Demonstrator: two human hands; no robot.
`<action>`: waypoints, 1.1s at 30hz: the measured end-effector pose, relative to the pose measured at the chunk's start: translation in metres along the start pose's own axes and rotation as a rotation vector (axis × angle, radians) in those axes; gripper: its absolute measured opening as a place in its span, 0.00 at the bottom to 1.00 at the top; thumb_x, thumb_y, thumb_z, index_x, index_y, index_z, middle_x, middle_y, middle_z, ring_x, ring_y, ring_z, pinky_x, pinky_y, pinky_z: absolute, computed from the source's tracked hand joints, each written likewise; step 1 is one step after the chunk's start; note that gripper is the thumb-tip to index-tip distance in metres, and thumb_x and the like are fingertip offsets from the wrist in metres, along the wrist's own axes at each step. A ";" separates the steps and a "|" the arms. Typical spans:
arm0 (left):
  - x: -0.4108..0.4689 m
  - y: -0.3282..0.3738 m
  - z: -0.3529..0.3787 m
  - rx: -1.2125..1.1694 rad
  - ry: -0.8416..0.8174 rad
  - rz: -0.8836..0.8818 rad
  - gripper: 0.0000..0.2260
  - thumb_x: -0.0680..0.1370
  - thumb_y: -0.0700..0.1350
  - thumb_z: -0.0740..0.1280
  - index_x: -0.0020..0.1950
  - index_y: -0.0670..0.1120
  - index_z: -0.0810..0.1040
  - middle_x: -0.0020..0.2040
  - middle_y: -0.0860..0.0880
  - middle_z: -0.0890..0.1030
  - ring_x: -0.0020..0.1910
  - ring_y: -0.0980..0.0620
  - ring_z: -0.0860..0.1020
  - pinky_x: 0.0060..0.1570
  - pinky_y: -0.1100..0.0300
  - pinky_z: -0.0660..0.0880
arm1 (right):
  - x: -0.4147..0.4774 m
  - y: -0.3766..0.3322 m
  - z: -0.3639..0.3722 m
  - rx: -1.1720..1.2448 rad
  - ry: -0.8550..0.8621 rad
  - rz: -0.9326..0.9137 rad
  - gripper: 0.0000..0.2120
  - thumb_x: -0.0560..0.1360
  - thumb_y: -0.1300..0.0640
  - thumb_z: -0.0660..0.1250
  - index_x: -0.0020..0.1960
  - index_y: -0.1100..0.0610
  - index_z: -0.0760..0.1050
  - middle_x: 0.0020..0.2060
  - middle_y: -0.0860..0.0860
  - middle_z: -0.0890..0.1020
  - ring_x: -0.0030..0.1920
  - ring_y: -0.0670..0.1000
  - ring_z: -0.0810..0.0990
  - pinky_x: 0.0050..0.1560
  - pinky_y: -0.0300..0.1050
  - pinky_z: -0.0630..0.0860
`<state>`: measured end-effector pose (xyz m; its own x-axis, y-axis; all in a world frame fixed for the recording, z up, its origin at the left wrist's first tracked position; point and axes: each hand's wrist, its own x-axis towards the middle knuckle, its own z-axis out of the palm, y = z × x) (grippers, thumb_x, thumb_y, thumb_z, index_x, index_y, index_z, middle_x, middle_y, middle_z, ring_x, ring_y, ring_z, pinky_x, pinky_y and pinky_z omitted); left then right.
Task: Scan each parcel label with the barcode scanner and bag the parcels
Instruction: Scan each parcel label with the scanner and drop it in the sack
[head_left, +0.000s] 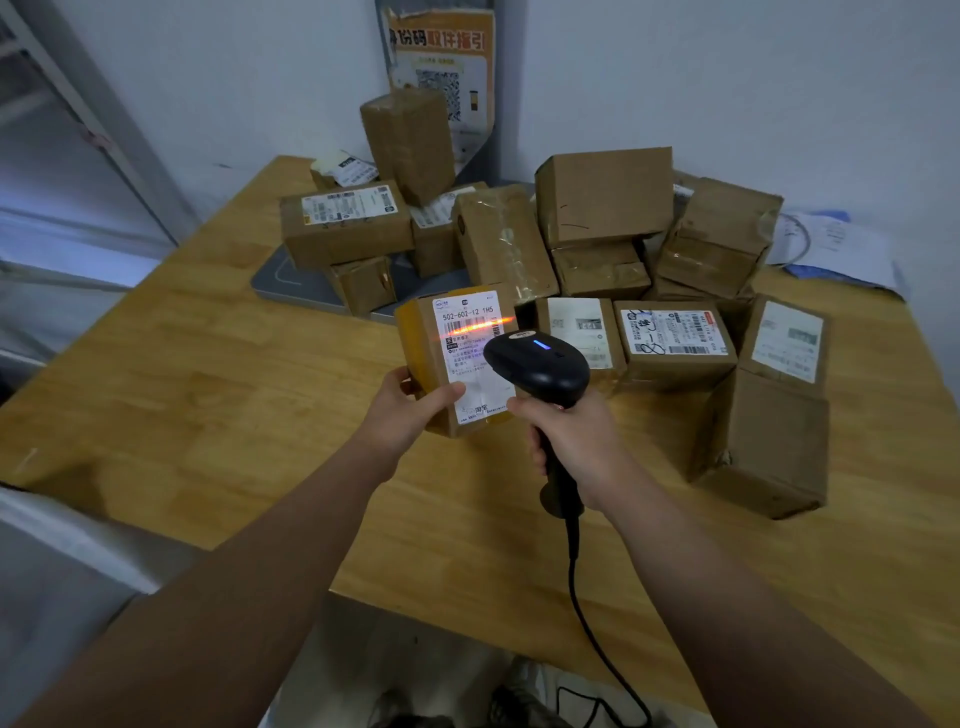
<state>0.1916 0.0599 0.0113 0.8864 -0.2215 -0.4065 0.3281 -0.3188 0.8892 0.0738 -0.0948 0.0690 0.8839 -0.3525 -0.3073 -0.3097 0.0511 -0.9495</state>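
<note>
**Desk:** What is in view?

**Operator:** My left hand (410, 402) grips a small brown parcel (428, 338) by its lower end. The thumb lies across the white label (472, 353), and the parcel is tilted up over the wooden surface (208, 389). My right hand (571, 441) is wrapped round the handle of the black barcode scanner (540, 364), which shows a blue light on top. An orange scan line (480, 326) crosses the barcode.

**Desk:** What can't you make out?

**Operator:** The scanner's head covers the label's right edge, and my left fingers are hidden behind the parcel. Only "502-602-12 1H5" reads on the label; the small print is blurred. The cable (576, 597) runs out of frame at the bottom. A pile of boxes (602, 202) crowds the far side of the surface, its labels too small to read. It mostly hides a grey slab (283, 283) that I cannot identify. The orange poster (441, 52) on the wall is cut off at the top and partly hidden by an upright box.
</note>
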 end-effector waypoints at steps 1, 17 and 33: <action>-0.005 0.000 -0.003 -0.002 0.010 0.014 0.39 0.70 0.54 0.75 0.75 0.46 0.61 0.67 0.48 0.73 0.63 0.47 0.74 0.64 0.49 0.72 | -0.001 -0.001 0.004 -0.002 -0.009 -0.003 0.14 0.74 0.59 0.70 0.31 0.58 0.73 0.22 0.52 0.72 0.24 0.51 0.70 0.29 0.43 0.70; -0.127 -0.103 -0.203 -0.081 0.224 0.062 0.42 0.67 0.58 0.74 0.75 0.49 0.59 0.63 0.50 0.73 0.55 0.56 0.75 0.41 0.69 0.75 | -0.069 0.033 0.224 -0.073 -0.368 0.024 0.13 0.75 0.58 0.71 0.34 0.58 0.73 0.22 0.50 0.72 0.23 0.49 0.71 0.28 0.42 0.70; -0.181 -0.335 -0.405 0.850 0.179 -0.414 0.42 0.71 0.61 0.71 0.78 0.60 0.50 0.70 0.44 0.61 0.67 0.38 0.62 0.64 0.47 0.67 | -0.112 0.174 0.428 -0.361 -0.527 0.269 0.06 0.73 0.58 0.71 0.45 0.53 0.73 0.20 0.42 0.74 0.24 0.43 0.73 0.30 0.40 0.69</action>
<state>0.0533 0.5806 -0.1282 0.8135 0.1802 -0.5530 0.3424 -0.9170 0.2049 0.0713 0.3532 -0.0888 0.7838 0.1341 -0.6064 -0.5588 -0.2737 -0.7829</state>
